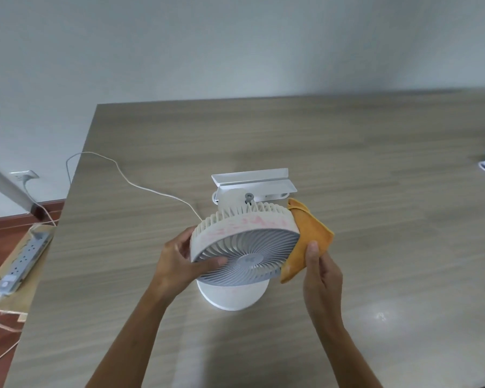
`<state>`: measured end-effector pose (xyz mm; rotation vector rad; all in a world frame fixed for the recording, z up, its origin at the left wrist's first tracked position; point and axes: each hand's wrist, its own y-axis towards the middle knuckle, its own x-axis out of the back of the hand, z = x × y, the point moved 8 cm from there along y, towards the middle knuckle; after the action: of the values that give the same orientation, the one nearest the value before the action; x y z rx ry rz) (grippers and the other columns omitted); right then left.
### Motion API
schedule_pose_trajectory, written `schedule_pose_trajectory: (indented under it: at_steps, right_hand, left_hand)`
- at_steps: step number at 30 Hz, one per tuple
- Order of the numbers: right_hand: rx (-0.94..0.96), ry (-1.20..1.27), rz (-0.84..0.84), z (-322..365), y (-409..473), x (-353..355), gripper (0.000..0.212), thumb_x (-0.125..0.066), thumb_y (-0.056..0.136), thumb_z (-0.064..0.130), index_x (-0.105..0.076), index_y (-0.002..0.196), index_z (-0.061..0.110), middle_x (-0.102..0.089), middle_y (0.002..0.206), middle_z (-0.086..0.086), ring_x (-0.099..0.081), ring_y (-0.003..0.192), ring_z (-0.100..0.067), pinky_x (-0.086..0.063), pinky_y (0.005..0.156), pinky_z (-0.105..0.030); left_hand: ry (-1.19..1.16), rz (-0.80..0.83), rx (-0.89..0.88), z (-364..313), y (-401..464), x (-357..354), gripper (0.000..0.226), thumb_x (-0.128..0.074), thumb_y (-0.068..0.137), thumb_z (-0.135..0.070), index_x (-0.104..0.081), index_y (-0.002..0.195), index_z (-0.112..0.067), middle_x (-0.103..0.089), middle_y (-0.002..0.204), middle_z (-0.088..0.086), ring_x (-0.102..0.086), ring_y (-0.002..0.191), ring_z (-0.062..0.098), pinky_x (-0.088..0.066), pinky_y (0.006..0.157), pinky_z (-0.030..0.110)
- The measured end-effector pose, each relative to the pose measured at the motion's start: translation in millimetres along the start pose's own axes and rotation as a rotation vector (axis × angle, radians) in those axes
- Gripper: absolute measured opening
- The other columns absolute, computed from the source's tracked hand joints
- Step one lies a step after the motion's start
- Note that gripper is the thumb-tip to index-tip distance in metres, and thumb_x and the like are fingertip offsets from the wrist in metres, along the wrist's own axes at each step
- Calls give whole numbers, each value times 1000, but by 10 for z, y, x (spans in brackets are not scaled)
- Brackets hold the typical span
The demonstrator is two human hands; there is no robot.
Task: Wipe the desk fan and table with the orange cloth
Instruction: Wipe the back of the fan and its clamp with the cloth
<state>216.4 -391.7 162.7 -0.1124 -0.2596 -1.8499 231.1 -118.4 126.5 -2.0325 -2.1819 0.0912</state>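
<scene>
Currently right hand (318, 271) pinches orange cloth (308, 243) against the desk fan (247, 247) rim's right side; left hand (179, 264) grips the left rim, mid-table (375, 163). Pink marks lie left of cloth.

A white desk fan (245, 247) is standing on a wooden table (375, 163), its head tilted up toward the camera. The left hand (179, 261) is gripping the fan's left rim, thumb lying across the grille. The right hand (319, 273) is pinching an orange cloth (308, 242) and pressing it against the fan's right rim. A white cord (123, 175) is trailing off the table's left edge, above a power strip (25, 261) on the floor.
</scene>
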Motion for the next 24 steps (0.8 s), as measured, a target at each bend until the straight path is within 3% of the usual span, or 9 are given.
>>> schedule_pose_trajectory:
  at_steps: [2,5,8,10,11,13,16,22,24]
  right_hand:
    - [44,-33,-43,42,13,-15,37,-43,95,46,-50,60,35,-45,51,14,-40,51,-2,-33,51,-17]
    - [170,-132,-72,151,22,-45,32,-44,96,38,-46,65,36,-45,50,17,-42,47,-3,-30,50,-12]
    - [320,-225,-61,350,15,-114,26,-44,97,31,-59,79,22,-52,66,19,-48,52,-1,-32,53,-12]
    - [418,-291,-53,501,-4,-191,28,-46,97,24,-67,91,7,-63,81,6,-52,61,0,-35,58,-10]
    - [471,-322,-42,569,-14,-240,29,-47,97,20,-69,97,2,-67,91,0,-58,68,-4,-39,63,-11]
    - [586,-348,-6,681,-42,-353,31,-48,97,16,-68,106,-7,-69,115,-11,-69,87,-27,-51,75,-24]
    - [754,-375,42,853,-121,-530,29,-52,96,11,-67,112,-9,-62,129,-10,-61,121,-29,-51,94,-50]
    - [923,-565,133,1007,-313,-957,28,-63,90,19,-72,112,3,-68,125,-10,-57,127,-24,-42,107,-47]
    - [954,-600,175,1040,-359,-1065,28,-63,89,21,-74,109,6,-69,124,-7,-57,126,-23,-42,107,-45]
  left_hand:
    - [3,-13,-8,13,-6,18,67,-92,55,-7,-67,116,-16,-75,105,4,-71,98,19,-58,81,30]
    - [24,-7,-27,5,0,16,66,-93,55,-5,-67,115,-15,-75,103,3,-72,95,18,-58,77,27]
    - [43,-1,-39,-36,9,1,65,-91,55,-4,-67,114,-13,-76,100,1,-72,91,15,-56,72,22]
    - [47,1,-46,-49,15,6,65,-91,55,-5,-68,114,-13,-76,100,1,-72,91,15,-56,72,22]
    - [48,1,-50,-50,15,11,65,-91,54,-6,-68,114,-14,-76,100,1,-72,91,14,-56,73,22]
    - [58,2,-59,-62,13,9,64,-92,54,-7,-68,114,-15,-76,99,-1,-72,91,13,-56,73,21]
    - [76,6,-65,-86,7,-11,65,-92,54,-10,-68,113,-17,-76,99,-3,-72,90,11,-57,73,22]
    - [109,4,-79,-89,12,-7,63,-91,45,-30,-70,103,-18,-76,91,-5,-72,82,9,-55,68,21]
    - [121,-4,-71,-76,13,4,52,-89,44,-24,-69,91,-18,-76,81,-9,-69,73,3,-53,64,15]
